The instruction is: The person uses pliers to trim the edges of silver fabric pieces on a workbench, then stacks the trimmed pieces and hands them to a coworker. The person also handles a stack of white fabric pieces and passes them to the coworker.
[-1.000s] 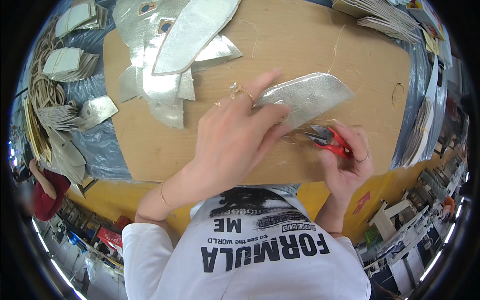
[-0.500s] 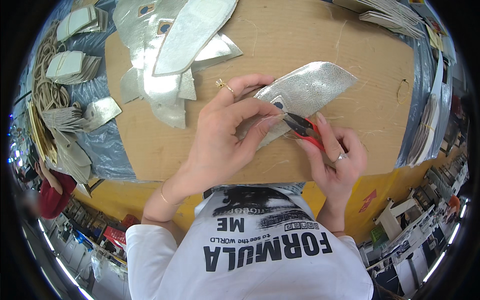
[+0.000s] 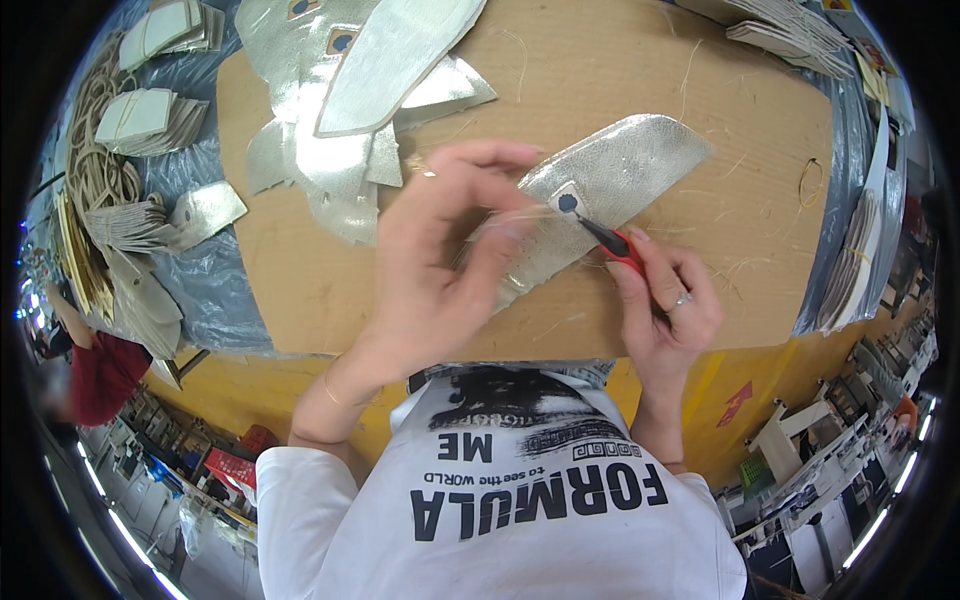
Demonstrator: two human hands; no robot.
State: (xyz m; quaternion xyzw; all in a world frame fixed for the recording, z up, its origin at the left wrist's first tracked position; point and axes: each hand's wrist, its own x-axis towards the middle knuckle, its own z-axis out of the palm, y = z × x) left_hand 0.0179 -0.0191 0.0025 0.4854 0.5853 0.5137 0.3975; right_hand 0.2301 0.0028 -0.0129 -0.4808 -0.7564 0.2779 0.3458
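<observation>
In my right hand (image 3: 672,295) is a pair of thread snips (image 3: 612,240) with red handles and dark blades. The blade tips lie close together beside the dark blue spot on a silver leather piece (image 3: 640,165). That long, curved piece lies slantwise on the board, with a small pale square around the spot. My left hand (image 3: 440,245) is over the piece's left end, blurred by motion. Its thumb and forefinger come together on a thin pale thread (image 3: 543,212) that trails toward the spot. The lower left part of the piece is partly hidden by this hand.
More silver pieces (image 3: 335,190) overlap at the back left of the brown board (image 3: 740,260), one pale side up (image 3: 395,65). Bundled pieces (image 3: 135,122) and cords (image 3: 85,150) lie on the left. Further stacks (image 3: 855,245) stand right. Loose threads are scattered about.
My left hand has drawn left, away from the blue spot, baring more of the silver piece. The snips' blades have closed from apart; my right hand stays near the same place.
</observation>
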